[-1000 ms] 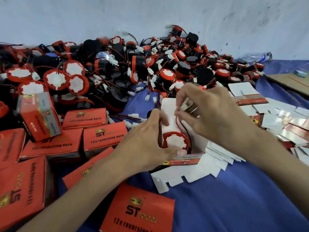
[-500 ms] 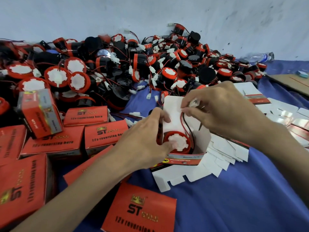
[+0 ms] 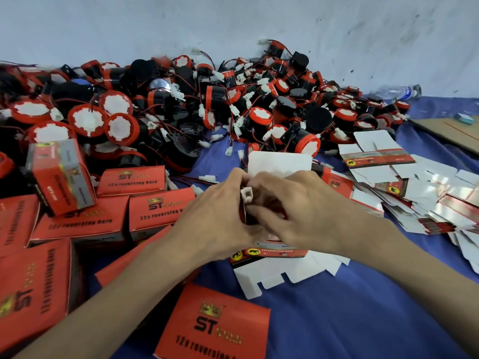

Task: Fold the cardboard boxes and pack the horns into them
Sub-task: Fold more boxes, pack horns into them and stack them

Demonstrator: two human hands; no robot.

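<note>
An open red box (image 3: 280, 252) stands on the blue cloth, its white lid flap (image 3: 280, 163) raised behind my hands. My left hand (image 3: 215, 218) grips the box's left side. My right hand (image 3: 308, 211) lies over the opening, its fingertips against the left hand, pinching the horn's white wire connector (image 3: 246, 195) between the two hands. Both hands hide the horn inside the box. A big heap of loose red-and-black horns (image 3: 259, 117) lies behind.
Several closed red boxes (image 3: 83, 221) lie at the left, with one (image 3: 215, 325) in front. Flat box blanks (image 3: 388, 182) are spread at the right and under the open box. A water bottle (image 3: 396, 90) and a brown board (image 3: 451, 128) lie far right by the wall.
My right hand came down and left over the box opening, carrying the connector to my left hand. The horn seen in the box before is now covered.
</note>
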